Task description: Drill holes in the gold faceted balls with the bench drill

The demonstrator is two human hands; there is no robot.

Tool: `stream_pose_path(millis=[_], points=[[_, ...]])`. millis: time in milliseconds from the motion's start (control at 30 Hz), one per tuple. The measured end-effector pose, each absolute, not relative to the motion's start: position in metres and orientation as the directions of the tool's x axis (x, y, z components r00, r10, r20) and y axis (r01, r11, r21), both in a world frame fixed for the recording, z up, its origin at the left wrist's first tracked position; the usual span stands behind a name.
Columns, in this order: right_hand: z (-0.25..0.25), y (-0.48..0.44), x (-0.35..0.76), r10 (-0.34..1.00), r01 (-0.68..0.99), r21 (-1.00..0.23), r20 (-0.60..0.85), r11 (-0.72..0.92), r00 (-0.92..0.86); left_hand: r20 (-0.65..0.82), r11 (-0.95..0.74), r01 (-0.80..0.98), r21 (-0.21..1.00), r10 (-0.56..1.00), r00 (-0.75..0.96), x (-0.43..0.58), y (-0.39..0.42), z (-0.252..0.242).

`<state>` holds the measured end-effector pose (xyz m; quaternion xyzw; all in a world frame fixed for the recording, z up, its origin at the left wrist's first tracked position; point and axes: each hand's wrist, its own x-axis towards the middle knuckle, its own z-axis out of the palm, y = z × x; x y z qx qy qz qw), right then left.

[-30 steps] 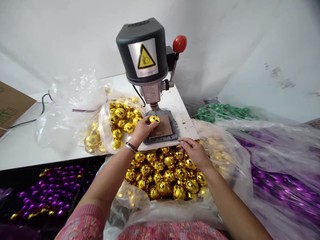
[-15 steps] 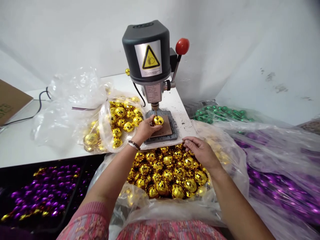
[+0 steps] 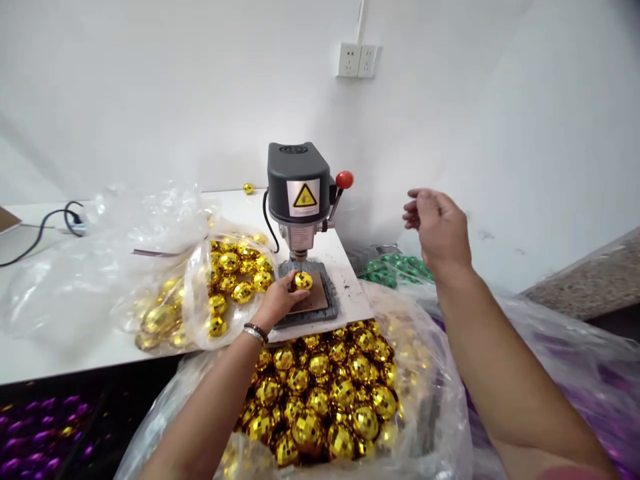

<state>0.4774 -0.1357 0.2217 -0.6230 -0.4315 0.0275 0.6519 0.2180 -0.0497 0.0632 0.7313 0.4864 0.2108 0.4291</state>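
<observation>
My left hand [image 3: 279,300] is closed on a shiny gold faceted ball [image 3: 303,281], gripped between thumb and fingers. That ball rests on the brown pad [image 3: 316,299] on the base of a small drill press [image 3: 299,190], directly under its bit. My right hand [image 3: 443,230] hangs in the air to the right of the press, its fingers loosely curled and nothing visible in them. It is apart from the red-knobbed lever [image 3: 345,180].
A plastic bag full of gold balls [image 3: 320,400] sits below the table edge. Another clear bag [image 3: 193,287] with gold balls lies on the white table [image 3: 45,333]. Green balls [image 3: 395,268] and bagged purple ones [image 3: 545,413] are at right. Sockets [image 3: 357,61] are on the wall.
My right hand has risen from the table's front edge to the air right of the press. My left hand still holds the gold ball under the bit. The view has tilted up.
</observation>
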Motion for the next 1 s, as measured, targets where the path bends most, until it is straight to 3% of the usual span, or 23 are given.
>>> stream_pose_path(millis=[67, 133, 233, 333, 633, 867, 1000], points=[[0.25, -0.117, 0.473, 0.556, 0.564, -0.794, 0.581, 0.227, 0.595, -0.107, -0.158, 0.52, 0.84, 0.89, 0.443, 0.218, -0.048, 0.062], [0.271, -0.101, 0.46, 0.633, 0.636, -0.751, 0.582, 0.177, 0.511, -0.117, -0.15, 0.514, 0.845, 0.885, 0.451, 0.219, -0.048, 0.063], [0.287, -0.082, 0.435, 0.774, 0.738, -0.671, 0.502, 0.067, 0.386, -0.135, -0.139, 0.514, 0.847, 0.878, 0.46, 0.219, -0.049, 0.064], [0.29, -0.07, 0.416, 0.827, 0.783, -0.622, 0.429, -0.021, 0.363, -0.128, -0.153, 0.522, 0.839, 0.877, 0.463, 0.219, -0.049, 0.061], [0.276, -0.086, 0.418, 0.869, 0.674, -0.735, 0.381, 0.077, 0.315, -0.077, -0.19, 0.493, 0.849, 0.879, 0.47, 0.219, -0.05, 0.059], [0.267, -0.125, 0.386, 0.847, 0.808, -0.588, 0.407, -0.044, 0.342, -0.033, -0.21, 0.423, 0.881, 0.867, 0.498, 0.219, -0.052, 0.056], [0.252, -0.119, 0.379, 0.753, 0.852, -0.502, 0.502, -0.146, 0.425, -0.058, -0.186, 0.44, 0.878, 0.873, 0.484, 0.219, -0.052, 0.057]])
